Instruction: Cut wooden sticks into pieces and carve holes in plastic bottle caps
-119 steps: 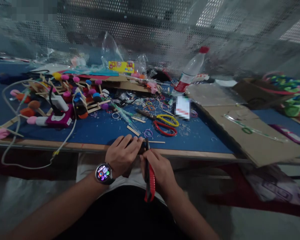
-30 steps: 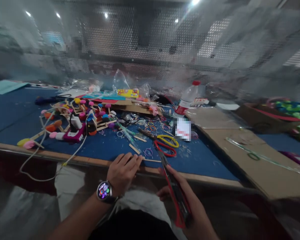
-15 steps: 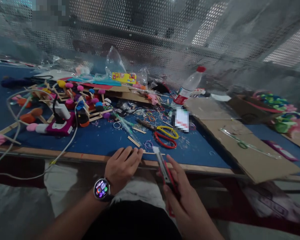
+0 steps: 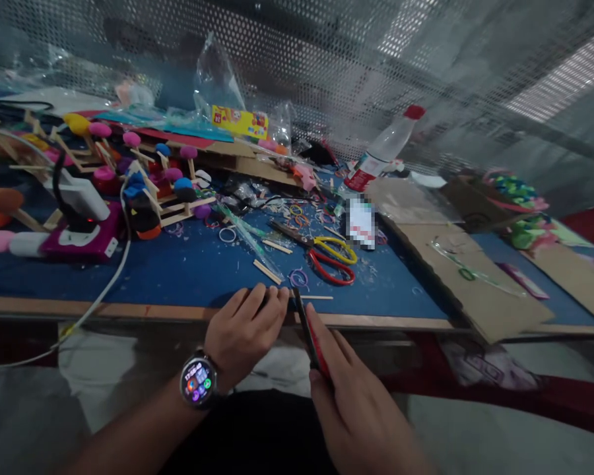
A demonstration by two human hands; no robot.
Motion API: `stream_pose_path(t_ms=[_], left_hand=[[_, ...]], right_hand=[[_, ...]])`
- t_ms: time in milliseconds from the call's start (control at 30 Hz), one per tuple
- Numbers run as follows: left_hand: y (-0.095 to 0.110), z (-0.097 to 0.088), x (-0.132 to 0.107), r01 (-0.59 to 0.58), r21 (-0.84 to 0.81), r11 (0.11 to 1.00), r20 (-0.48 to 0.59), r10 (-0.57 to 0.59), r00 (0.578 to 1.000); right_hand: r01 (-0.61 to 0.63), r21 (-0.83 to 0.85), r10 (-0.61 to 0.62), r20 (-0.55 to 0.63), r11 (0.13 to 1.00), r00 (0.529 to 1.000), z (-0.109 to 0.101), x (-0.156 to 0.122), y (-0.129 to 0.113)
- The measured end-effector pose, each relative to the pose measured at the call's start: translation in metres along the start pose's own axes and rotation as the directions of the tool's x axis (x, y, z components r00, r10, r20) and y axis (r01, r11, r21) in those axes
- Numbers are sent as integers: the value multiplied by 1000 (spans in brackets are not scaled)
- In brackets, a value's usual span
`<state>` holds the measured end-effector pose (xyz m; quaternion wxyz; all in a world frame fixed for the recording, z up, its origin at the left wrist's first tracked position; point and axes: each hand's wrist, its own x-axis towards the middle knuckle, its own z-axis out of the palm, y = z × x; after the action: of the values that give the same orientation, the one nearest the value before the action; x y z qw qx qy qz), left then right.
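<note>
My left hand (image 4: pixel 247 330), with a watch on its wrist, is closed at the table's front edge. Its bent fingers press down on a thin wooden stick (image 4: pixel 319 297), whose end juts out to the right while the rest is hidden. A red and black utility knife (image 4: pixel 311 336) is gripped in my right hand (image 4: pixel 349 389). The knife's tip meets the stick just right of my left fingertips; whether it cuts into the wood I cannot tell. Behind the stick lie a purple rubber band (image 4: pixel 298 278), short wooden sticks (image 4: pixel 267 272) and scissors (image 4: pixel 332 260) with red and yellow handles.
At left, a purple power strip (image 4: pixel 86 237) with a white cable stands before stick-and-clay figures (image 4: pixel 143 204). A bottle (image 4: pixel 379 155) with a red cap and a blurred-out phone (image 4: pixel 360 224) are farther back. Cardboard (image 4: pixel 440 264) covers the right side.
My right hand has turned the knife edge-on and brought it left, against the stick beside my left fingers. My left hand stays on the stick. The whole view has shifted slightly.
</note>
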<state>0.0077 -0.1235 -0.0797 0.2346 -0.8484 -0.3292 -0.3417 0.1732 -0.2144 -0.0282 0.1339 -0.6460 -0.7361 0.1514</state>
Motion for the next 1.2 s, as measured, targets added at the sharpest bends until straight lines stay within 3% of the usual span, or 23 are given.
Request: stream_pose_path(t_ms=[167,467,900,1200], left_hand=[[0,1,-1,9,-9,1000,-8,-9,1000],[2,1,0,9,-26,1000,1,-9,1000],[1,4,3,-29,13,999,-13,30,999],[2,3,3,-22,-20,1000,21,23,1000]], right_hand=[[-57,40,56,32,998,998,-7,10,-4],[-91,81,85,74,993,994,1,9,-7],[-195,182,172,138,964,975,-15,19,-12],[-151,148,132,130,977,983,-13,19,-10]])
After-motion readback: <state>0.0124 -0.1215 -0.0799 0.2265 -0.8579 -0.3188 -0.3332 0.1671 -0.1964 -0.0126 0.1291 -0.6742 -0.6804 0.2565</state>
